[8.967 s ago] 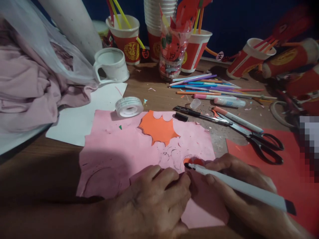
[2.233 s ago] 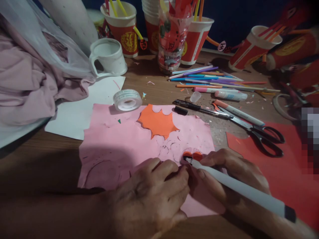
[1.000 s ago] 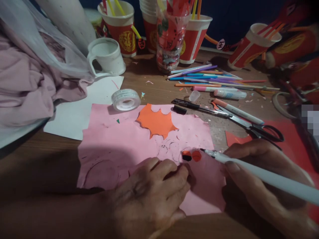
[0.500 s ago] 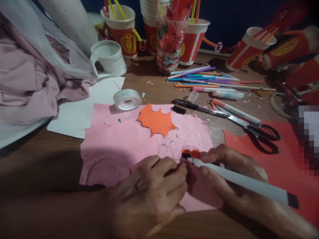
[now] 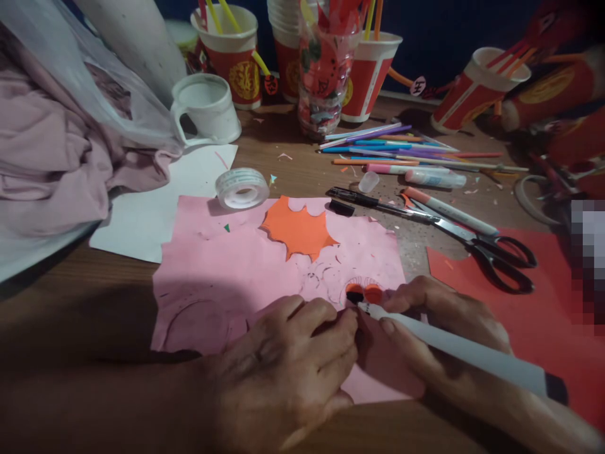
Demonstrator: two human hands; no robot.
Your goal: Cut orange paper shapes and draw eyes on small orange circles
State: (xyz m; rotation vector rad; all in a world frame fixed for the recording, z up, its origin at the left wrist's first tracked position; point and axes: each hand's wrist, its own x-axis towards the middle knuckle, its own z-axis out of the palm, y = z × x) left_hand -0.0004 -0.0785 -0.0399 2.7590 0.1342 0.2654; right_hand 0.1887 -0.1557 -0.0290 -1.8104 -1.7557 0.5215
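Note:
My right hand (image 5: 442, 331) grips a white marker (image 5: 454, 347) with a black end, its tip on two small orange paper circles (image 5: 363, 294); the left circle is partly blackened. My left hand (image 5: 288, 369) lies with curled fingers on the pink paper sheet (image 5: 227, 277), fingertips pressed down right beside the circles. An orange spiky cut-out (image 5: 297, 230) lies farther up the pink sheet.
Black-handled scissors (image 5: 491, 249), a black pen (image 5: 378, 205) with its cap off and several coloured pens lie to the right. A tape roll (image 5: 242, 188), a white mug (image 5: 205, 110), red paper cups (image 5: 234, 57), red paper (image 5: 548, 296) and pink cloth (image 5: 51, 151) surround the sheet.
A second ago my right hand had lifted the marker off to the right. It has since come back, and the tip rests on the orange circles again. My left hand stayed put.

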